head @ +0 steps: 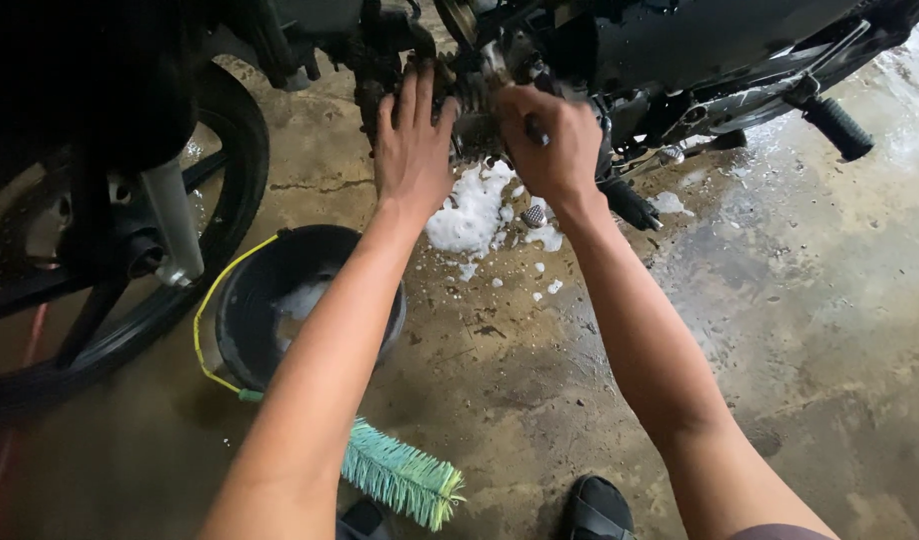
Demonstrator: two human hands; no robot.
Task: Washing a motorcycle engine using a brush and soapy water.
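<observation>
My left hand [413,148] lies flat, fingers together, against the dirty engine underside of a black motorcycle [670,50]. Just to its right, my right hand [548,140] is closed around a small dark brush handle [533,127] and presses it into the soapy engine parts [480,95]. White foam [472,215] has dropped onto the wet concrete floor below both hands. What the brush tip touches is hidden behind my fingers.
A black bucket [242,300] with a yellow handle and soapy water stands under my left forearm. A teal bristle brush [400,475] lies on the floor near my sandalled foot [598,508]. The front wheel [130,250] is at left, a footpeg [838,128] at right.
</observation>
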